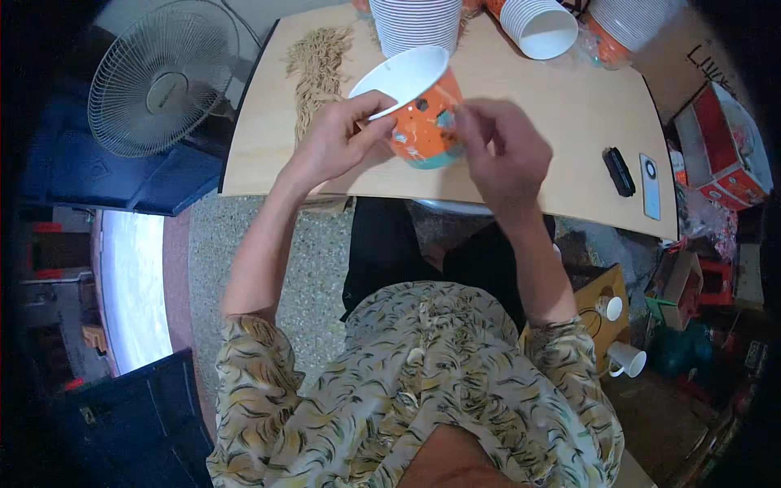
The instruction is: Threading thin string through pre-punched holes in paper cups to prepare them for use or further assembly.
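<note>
The orange paper bowl with a white inside and a teal band at its base (423,122) is held tilted above the near middle of the pale wooden tabletop (561,122), its mouth turned up and to the person's left. The left hand (342,142) is closed on it, thumb over the white rim and fingers under the wall. The right hand (500,150) pinches the printed wall on the bowl's other side, fingertips narrow and touching the paper; whether something small sits between them cannot be told.

Such a bowl looks light and thin-walled, stiff at the rolled rim yet easy to dent at mid-wall, so the rim and the base ring are probably the safest places to take hold.

Beyond the bowl stands a tall stack of white ribbed bowls (415,24), and to the right of the bowl more nested orange-and-white bowls lie on their sides (541,28). To the bowl's left a heap of tan thin strips (313,69) lies on the tabletop. Farther right of the bowl, near the table edge, lie a small black oblong object (619,171) and a pale flat phone (650,187). Well left of the bowl, off the table, a white wire-caged fan (159,77) stands.
</note>
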